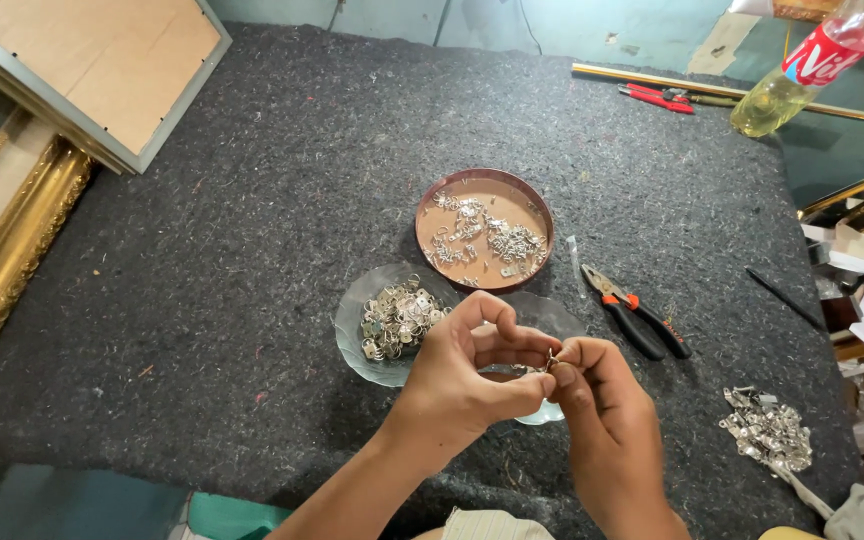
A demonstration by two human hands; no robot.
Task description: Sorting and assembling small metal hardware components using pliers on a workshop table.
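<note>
Pinching one small metal hanger piece [551, 362] between them, the left hand [472, 375] and right hand [597, 395] meet fingertip to fingertip, both closed tight on it above a clear glass dish [562, 318]. A second glass dish [352, 330] of metal fittings sits just left; a brown round lid [432, 205] lies beyond, pliers [637, 315] to the right.

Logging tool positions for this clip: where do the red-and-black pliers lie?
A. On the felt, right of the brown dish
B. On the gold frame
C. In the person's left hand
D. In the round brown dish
A: the pliers lie on the grey felt, just right of the brown dish, held by neither hand.
</note>
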